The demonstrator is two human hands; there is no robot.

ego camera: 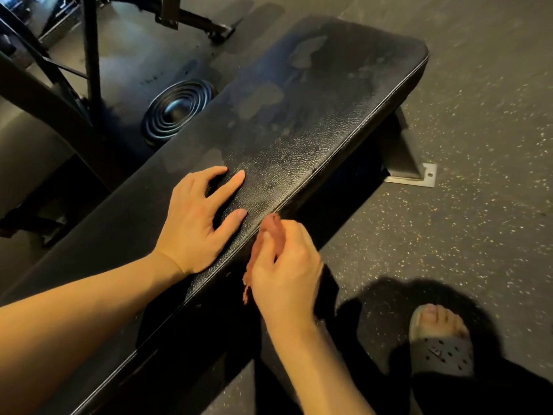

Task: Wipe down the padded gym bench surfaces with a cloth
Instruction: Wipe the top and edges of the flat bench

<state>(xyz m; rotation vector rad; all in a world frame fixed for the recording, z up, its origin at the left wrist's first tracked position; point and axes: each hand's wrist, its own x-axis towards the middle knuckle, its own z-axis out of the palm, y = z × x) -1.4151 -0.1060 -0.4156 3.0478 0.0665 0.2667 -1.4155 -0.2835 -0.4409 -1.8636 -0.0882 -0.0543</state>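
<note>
Speckled gray floor [449, 235] lies all around a long black bench [314, 130]. The bench has a soft, bumpy top with some pale patches [260, 103] on the far half. The left hand [197, 226] rests flat on the top of the bench, with its fingers spread wide. The right hand [284, 274] is at the near side edge of the bench. Its fingers are curled and they pinch a small reddish cloth [273, 232]. The cloth touches the edge seam of the bench and hangs down a little below the hand. A round black weight plate [176, 110] lies on the floor on the far side of the bench. A foot in a gray shoe with holes [443, 351] stands on the floor near the right arm.
</note>
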